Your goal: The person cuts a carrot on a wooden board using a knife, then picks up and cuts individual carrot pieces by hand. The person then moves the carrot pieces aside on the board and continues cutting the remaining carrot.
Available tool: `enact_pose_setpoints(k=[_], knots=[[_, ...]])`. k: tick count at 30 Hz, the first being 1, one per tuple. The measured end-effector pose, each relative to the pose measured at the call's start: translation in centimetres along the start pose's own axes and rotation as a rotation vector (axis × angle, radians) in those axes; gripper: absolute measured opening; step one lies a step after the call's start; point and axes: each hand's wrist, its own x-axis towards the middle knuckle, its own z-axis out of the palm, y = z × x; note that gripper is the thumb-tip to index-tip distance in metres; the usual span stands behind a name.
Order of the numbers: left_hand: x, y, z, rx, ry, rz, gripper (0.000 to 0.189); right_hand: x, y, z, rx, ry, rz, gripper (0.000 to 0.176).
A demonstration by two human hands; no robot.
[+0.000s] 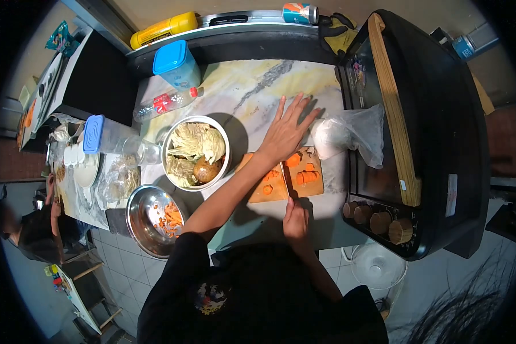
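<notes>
My right hand (295, 221) is closed around the handle of a knife (286, 180), whose blade lies across the wooden cutting board (260, 196). Cut carrot pieces (307, 176) sit on the board on both sides of the blade. My left hand (286, 131) reaches over the board's far edge, fingers spread and stretched out, holding nothing. Just right of it is a clear plastic bag with something white inside (331, 137). A white bowl of cabbage leaves (198, 142) and a brown round vegetable (207, 170) stands to the left of my forearm.
A steel bowl (137, 221) with orange peelings is at the counter's front left. A black oven (441, 143) borders the right side. A plastic bottle (166, 104) and blue-lidded container (176, 64) stand at the back left. Another person (37, 229) is at far left.
</notes>
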Motion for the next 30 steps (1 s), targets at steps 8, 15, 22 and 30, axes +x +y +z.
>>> enact_pose_setpoints(k=[8, 15, 22, 30], knots=[[1.3, 0.5, -1.3, -0.107, 0.025, 0.104, 0.061, 0.0, -0.2, 0.0, -0.008, 0.006, 0.014, 0.030], [0.7, -0.2, -0.1, -0.168, 0.013, 0.149, 0.060, -0.2, 0.3, 0.9, -0.091, 0.109, -0.036, 0.025], [0.6, -0.2, 0.0, -0.184, 0.075, 0.179, 0.057, -0.2, 0.4, 1.2, -0.132, 0.230, -0.151, 0.022], [1.5, 0.5, -1.0, -0.199, 0.114, 0.200, 0.057, -0.2, 0.6, 1.2, -0.140, 0.169, -0.081, 0.023]])
